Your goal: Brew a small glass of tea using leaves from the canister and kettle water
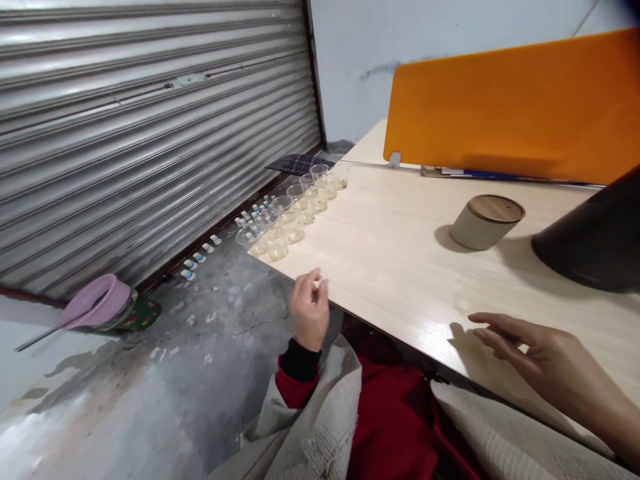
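Observation:
My left hand [310, 308] hovers at the table's near edge, its fingers curled and its thumb a little apart from them, with nothing in it. Just beyond it, several clear plastic cups [295, 230] with a little pale yellow liquid in them stand in rows along the left edge of the table [380, 247]. Over the tabletop on the right is my right hand [535, 350], empty, its fingers stretched out and its shadow falling below. The nearest object ahead of that hand is a round pale canister [483, 223] with a wooden lid.
A large dark cylindrical object [595, 233] stands at the right. Behind rises an orange partition [510, 110], with flat papers or books [480, 175] at its foot. Several small white-and-blue items [199, 257] line the floor by the metal shutter [150, 120], near a pink bucket [100, 303].

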`<state>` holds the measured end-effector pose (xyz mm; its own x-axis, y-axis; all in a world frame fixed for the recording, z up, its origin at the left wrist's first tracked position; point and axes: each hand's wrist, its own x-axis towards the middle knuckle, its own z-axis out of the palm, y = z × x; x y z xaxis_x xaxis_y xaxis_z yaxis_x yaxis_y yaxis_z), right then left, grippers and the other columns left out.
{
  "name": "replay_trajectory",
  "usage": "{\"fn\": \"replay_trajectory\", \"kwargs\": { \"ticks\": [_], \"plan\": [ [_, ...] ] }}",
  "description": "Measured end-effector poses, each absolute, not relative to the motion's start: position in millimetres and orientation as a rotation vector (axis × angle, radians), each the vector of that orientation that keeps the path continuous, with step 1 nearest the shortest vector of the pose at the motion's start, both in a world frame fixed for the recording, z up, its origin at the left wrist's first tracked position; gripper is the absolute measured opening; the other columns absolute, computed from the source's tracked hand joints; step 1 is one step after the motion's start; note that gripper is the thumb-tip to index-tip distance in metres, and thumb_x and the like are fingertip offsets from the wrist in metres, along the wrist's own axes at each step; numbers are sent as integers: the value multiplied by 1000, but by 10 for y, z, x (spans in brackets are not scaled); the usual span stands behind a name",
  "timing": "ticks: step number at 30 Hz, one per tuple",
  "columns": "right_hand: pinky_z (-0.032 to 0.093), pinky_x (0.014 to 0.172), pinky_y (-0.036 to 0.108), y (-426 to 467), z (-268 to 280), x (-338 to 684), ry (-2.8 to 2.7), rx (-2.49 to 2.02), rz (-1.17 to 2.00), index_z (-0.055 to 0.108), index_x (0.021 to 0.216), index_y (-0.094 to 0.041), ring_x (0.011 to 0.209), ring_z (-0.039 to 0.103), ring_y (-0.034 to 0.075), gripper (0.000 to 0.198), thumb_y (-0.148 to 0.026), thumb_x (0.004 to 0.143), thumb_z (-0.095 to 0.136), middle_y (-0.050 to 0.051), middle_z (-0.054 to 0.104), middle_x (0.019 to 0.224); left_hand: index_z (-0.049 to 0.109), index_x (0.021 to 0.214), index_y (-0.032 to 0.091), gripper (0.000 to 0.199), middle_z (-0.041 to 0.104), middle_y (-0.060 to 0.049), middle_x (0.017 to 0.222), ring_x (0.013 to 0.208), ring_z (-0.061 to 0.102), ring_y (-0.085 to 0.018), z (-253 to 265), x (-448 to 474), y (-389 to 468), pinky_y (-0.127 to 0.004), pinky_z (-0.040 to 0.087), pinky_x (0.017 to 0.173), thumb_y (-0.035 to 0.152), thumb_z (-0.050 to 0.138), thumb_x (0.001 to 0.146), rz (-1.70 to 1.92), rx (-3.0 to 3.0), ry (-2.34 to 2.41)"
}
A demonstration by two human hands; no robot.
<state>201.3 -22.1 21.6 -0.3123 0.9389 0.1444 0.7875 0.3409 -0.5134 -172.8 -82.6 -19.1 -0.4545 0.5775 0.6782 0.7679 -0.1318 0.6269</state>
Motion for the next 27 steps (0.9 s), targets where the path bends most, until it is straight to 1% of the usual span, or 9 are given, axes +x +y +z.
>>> {"fn": "replay_trajectory", "kwargs": {
  "ticks": [1, 3, 6, 10, 13, 17, 22, 25, 27],
  "plan": [
    [64, 54, 45, -242, 208, 2031, -2159, -1514, 601, 78, 96, -55, 72, 80, 33, 31, -73, 87, 54, -4, 83, 91, 73, 116, 19, 19, 71, -5, 93, 75, 64, -13, -121, -1578, -803, -25, 56, 75, 28, 60, 105, -1631, -1698, -1916],
    [64, 55, 50, -297, 196, 2069, -2078, -1514, 740, 78, 96, -53, 74, 80, 36, 29, -72, 85, 58, -3, 83, 92, 74, 115, 19, 19, 73, -4, 90, 76, 67, -14, 2, -1306, -721, -25, 57, 74, 28, 60, 105, -1600, -1999, -1834],
    [65, 59, 51, -422, 197, 2136, -2038, -1514, 706, 81, 99, -47, 79, 80, 36, 32, -67, 88, 59, 1, 83, 98, 75, 115, 20, 20, 76, -5, 89, 80, 71, -17, 101, -1008, -556, -28, 58, 76, 29, 60, 105, -1438, -2376, -1703],
    [65, 67, 44, -655, 232, 2277, -2022, -1554, 662, 83, 103, -32, 84, 81, 32, 36, -55, 94, 57, 6, 84, 102, 76, 114, 18, 20, 82, -8, 101, 91, 77, -21, 59, -849, -362, -32, 61, 84, 26, 61, 103, -1252, -2591, -1697],
    [63, 66, 38, -853, 256, 2426, -1941, -1624, 603, 83, 102, -28, 79, 80, 28, 35, -50, 96, 56, 7, 84, 96, 79, 106, 21, 19, 84, -7, 108, 101, 79, -23, -9, -875, -267, -33, 61, 90, 28, 62, 101, -1188, -2674, -1779],
    [61, 65, 36, -1124, 287, 2673, -1751, -1766, 478, 83, 102, -27, 71, 77, 24, 34, -50, 97, 57, 7, 83, 92, 80, 107, 24, 26, 85, -5, 106, 95, 80, -24, -15, -948, -215, -34, 62, 87, 40, 61, 99, -1052, -2703, -1997],
    [58, 67, 34, -1383, 362, 3078, -1370, -1995, 176, 82, 104, -25, 74, 76, 22, 36, -53, 94, 62, 7, 83, 98, 82, 106, 24, 37, 84, -5, 98, 83, 79, -25, 56, -958, -217, -34, 60, 77, 51, 59, 96, -919, -2629, -2155],
    [54, 70, 33, -1488, 429, 3372, -1158, -2148, -45, 82, 104, -23, 71, 74, 21, 35, -50, 91, 63, 6, 82, 92, 82, 107, 25, 39, 84, -5, 99, 85, 79, -25, 67, -968, -220, -33, 60, 76, 53, 58, 95, -861, -2625, -2173],
    [51, 70, 32, -1552, 496, 3577, -1030, -2277, -225, 82, 104, -21, 74, 73, 22, 35, -48, 91, 63, 8, 82, 89, 81, 108, 27, 38, 84, -4, 101, 87, 79, -25, 49, -985, -222, -33, 60, 76, 55, 59, 96, -823, -2617, -2169]
  ]
}}
